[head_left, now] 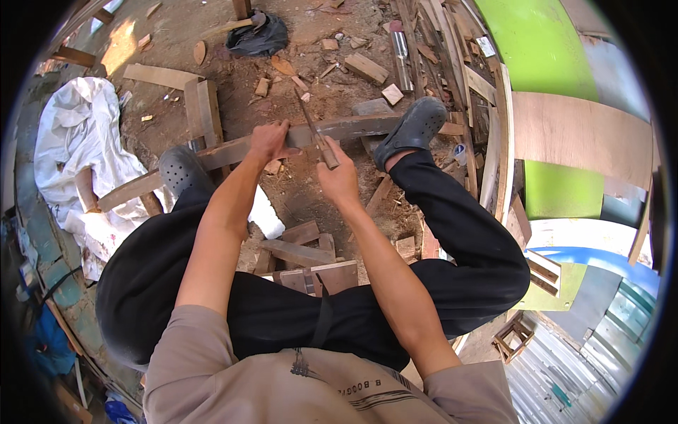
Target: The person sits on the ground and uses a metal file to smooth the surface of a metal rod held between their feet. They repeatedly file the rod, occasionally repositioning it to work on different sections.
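A long wooden beam [236, 150] lies crosswise in front of me. My left hand [268, 141] is closed over its top, left of the middle. A wooden handle is gripped in my right hand [340, 177]; it belongs to a handsaw [311, 126], seen almost edge-on, whose narrow blade points away from me across the beam. Whether the teeth touch the wood is too fine to tell. My right clog [413, 131] rests against the beam's right part, and my left clog [185, 173] is beside its left part.
Wood offcuts [300, 251] lie between my legs, with more blocks [367, 69] beyond the beam. A white cloth [78, 134] is at the left. Far ahead sits a black plastic bag [258, 35] by a hammer [229, 27]. Long planks [503, 141] and a green panel [540, 49] line the right.
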